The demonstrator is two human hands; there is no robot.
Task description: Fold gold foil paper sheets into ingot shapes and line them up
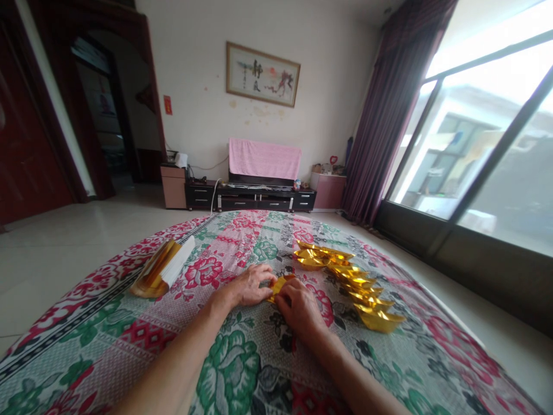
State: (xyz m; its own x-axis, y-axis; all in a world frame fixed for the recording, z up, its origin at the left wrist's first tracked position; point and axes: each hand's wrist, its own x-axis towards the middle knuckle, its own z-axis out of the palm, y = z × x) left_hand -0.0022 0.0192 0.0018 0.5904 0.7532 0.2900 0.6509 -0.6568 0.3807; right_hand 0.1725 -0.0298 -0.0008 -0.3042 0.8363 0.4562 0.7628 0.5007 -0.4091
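A small piece of gold foil paper (280, 285) lies low over the flowered tablecloth (228, 369), between my two hands. My left hand (253, 285) has its fingers closed on the paper's left side. On the right side, my right hand (300, 304) pinches the same paper with bent fingers, hiding part of it. Several folded gold paper boats (380, 318) stand in a slanting row to the right of my hands. To the left rests a stack of gold and white paper sheets (162, 268), partly curled.
The round table's edge (458, 325) curves away at the right. Beyond the table stand a low black cabinet (242, 203) and a screen under a pink towel (264, 157). A large window (496, 144) is at the right.
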